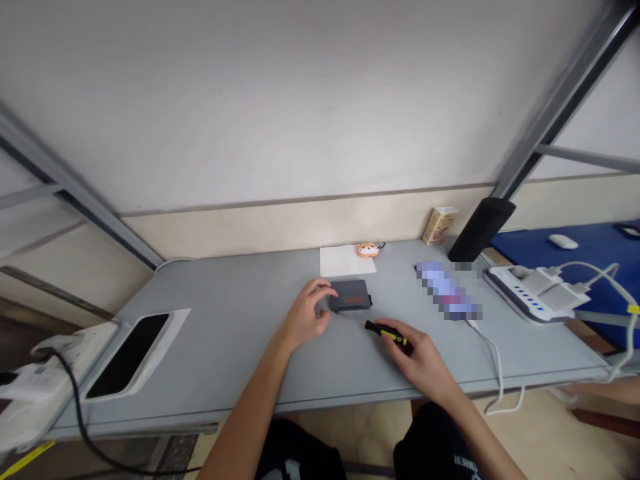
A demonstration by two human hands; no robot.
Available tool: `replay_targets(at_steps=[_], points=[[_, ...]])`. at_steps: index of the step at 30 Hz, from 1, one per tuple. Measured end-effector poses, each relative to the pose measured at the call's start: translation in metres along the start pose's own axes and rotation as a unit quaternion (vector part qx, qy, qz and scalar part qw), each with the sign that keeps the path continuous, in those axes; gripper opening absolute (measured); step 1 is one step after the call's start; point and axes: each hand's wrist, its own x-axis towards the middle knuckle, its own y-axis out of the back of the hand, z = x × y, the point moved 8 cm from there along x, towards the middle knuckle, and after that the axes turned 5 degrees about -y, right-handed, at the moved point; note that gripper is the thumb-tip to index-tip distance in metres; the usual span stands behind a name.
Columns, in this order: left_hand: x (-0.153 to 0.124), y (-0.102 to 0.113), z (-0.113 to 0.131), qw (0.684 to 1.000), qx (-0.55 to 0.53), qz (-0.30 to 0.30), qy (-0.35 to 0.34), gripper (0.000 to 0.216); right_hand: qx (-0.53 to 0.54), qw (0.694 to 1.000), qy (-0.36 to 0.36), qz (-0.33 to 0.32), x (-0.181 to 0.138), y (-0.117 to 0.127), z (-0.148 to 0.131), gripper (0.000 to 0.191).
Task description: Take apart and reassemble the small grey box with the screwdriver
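A small dark grey box (351,291) with orange lettering and a row of slots along its front lies flat on the table. My left hand (307,313) is curled at the box's left end, index finger against its upper left edge and thumb near the front left corner. In my right hand (417,353) is a black and yellow screwdriver (387,331), held by its handle. Its thin shaft points left toward the box's front left corner, close to my left thumb. Whether the tip sits in a screw is too small to tell.
Behind the box lie a white paper (340,261) and an orange animal-faced case (368,250). To the right are a phone (447,291) on a cable, a black cylinder (481,230), a small carton (440,225) and a power strip (530,293). Another phone (131,353) lies left.
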Motion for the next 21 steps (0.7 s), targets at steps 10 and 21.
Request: replay_targets(at_steps=[10, 21], points=[[0.001, 0.003, -0.003, 1.0, 0.009, 0.01, 0.004, 0.046, 0.0, 1.0, -0.013, -0.007, -0.002, -0.001, 0.0, 0.042], [-0.004, -0.008, 0.011, 0.997, 0.075, -0.003, -0.035, 0.021, 0.088, 0.995, -0.031, -0.024, 0.001, 0.002, 0.007, 0.046]])
